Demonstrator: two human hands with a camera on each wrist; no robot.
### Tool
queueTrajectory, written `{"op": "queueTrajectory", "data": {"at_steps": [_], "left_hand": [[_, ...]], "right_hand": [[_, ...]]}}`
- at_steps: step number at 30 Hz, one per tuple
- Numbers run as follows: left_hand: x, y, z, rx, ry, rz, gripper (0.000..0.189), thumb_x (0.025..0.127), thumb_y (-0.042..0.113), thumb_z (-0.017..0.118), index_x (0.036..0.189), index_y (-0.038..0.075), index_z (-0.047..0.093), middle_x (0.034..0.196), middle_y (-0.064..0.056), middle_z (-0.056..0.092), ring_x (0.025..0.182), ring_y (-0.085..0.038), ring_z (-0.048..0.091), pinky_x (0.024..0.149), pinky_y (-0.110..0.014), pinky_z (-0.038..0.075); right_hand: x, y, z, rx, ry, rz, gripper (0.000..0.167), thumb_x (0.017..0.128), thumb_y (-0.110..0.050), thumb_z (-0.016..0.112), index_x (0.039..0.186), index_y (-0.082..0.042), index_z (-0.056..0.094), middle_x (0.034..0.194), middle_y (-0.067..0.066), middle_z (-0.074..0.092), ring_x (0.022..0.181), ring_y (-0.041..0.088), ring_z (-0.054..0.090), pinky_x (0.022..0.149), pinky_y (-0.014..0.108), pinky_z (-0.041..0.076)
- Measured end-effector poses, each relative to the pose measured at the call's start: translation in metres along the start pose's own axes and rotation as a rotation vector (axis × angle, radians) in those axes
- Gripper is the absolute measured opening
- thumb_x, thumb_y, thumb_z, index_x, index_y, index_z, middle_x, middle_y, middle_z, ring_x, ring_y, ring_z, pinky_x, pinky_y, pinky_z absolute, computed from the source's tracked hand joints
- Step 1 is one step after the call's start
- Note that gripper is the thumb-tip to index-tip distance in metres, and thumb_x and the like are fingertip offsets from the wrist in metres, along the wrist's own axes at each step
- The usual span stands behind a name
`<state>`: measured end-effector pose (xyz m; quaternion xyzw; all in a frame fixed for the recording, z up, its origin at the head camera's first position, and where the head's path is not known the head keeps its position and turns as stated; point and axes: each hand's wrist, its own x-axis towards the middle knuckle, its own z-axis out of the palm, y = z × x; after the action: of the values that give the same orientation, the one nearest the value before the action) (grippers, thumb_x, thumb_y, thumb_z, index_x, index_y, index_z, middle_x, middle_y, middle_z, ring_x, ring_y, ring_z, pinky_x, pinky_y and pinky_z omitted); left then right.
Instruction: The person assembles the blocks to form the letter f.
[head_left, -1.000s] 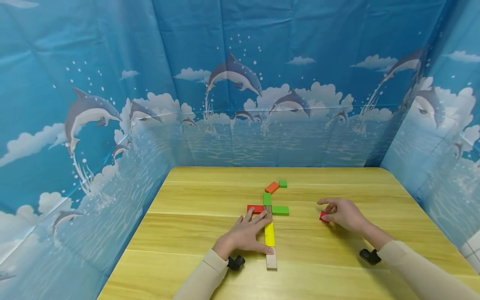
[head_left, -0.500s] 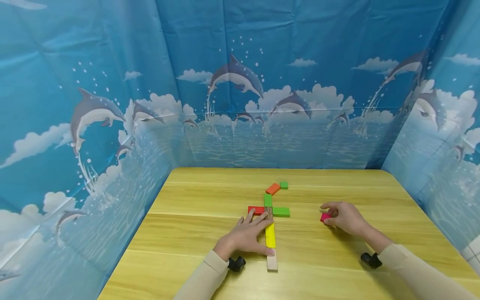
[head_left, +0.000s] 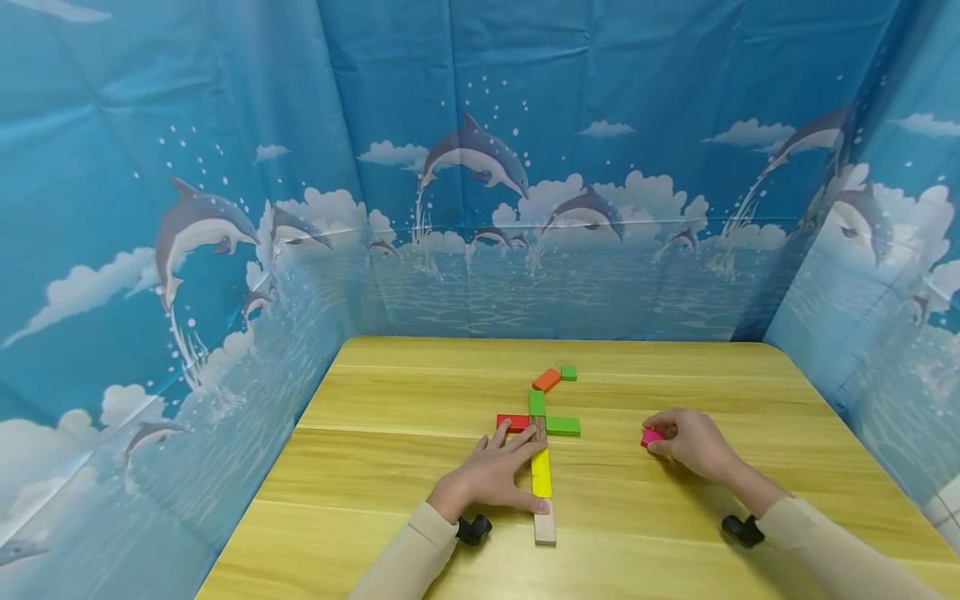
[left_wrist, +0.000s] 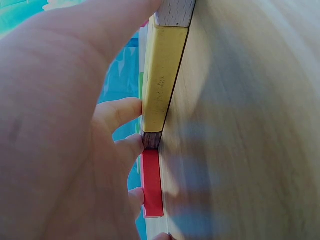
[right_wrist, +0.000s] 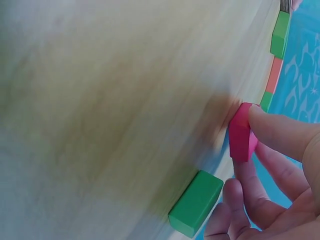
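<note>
My left hand (head_left: 491, 475) lies spread over a row of flat wooden blocks. Its fingertips touch the red block (head_left: 513, 422) and the dark brown block (left_wrist: 151, 140), while the thumb rests on the pale wooden block (head_left: 545, 529). Between those ends runs a yellow block (head_left: 541, 473), partly under the hand. Over to the right, my right hand (head_left: 699, 446) pinches a small pink block (right_wrist: 241, 135) between thumb and fingers, at or just above the table. Beside that hand's curled fingers, a dark green block (right_wrist: 196, 204) shows in the right wrist view; the hand hides it in the head view.
A bright green block (head_left: 563, 427) extends right of the brown one, and another green block (head_left: 537, 402) stands beyond it. Farther back, an orange block (head_left: 547, 380) lies slanted beside a small green block (head_left: 568, 373). A dolphin-print curtain (head_left: 465, 275) surrounds the wooden table (head_left: 390, 375).
My right hand's raised index finger has curled down toward the pink block. The left hand keeps its place on the row, and the head view has shifted slightly.
</note>
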<state>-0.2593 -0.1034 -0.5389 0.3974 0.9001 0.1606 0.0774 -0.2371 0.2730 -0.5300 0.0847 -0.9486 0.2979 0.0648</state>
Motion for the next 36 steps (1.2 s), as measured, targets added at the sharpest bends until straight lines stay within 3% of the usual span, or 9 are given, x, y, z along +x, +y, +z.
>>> {"op": "queueTrajectory", "data": {"at_steps": [16, 36], "left_hand": [[0.0008, -0.0011, 0.0012, 0.001, -0.005, -0.003, 0.100, 0.079, 0.080, 0.061, 0.161, 0.037, 0.024, 0.169, 0.007, 0.008, 0.153, -0.037, -0.004, 0.115, -0.068, 0.011], [0.0015, -0.0007, 0.0011, -0.006, -0.004, -0.006, 0.099, 0.079, 0.079, 0.063, 0.161, 0.037, 0.025, 0.169, 0.007, 0.009, 0.153, -0.036, -0.003, 0.115, -0.068, 0.011]], "right_hand": [[-0.0028, -0.0008, 0.0039, 0.032, 0.025, -0.009, 0.030, 0.083, -0.010, 0.084, 0.110, -0.010, 0.072, 0.102, 0.005, 0.070, 0.084, 0.019, 0.065, 0.068, 0.032, 0.054], [0.0054, -0.0041, -0.0031, 0.058, 0.050, -0.017, 0.027, 0.090, -0.004, 0.075, 0.116, -0.008, 0.072, 0.100, 0.004, 0.071, 0.087, 0.021, 0.063, 0.067, 0.032, 0.053]]}}
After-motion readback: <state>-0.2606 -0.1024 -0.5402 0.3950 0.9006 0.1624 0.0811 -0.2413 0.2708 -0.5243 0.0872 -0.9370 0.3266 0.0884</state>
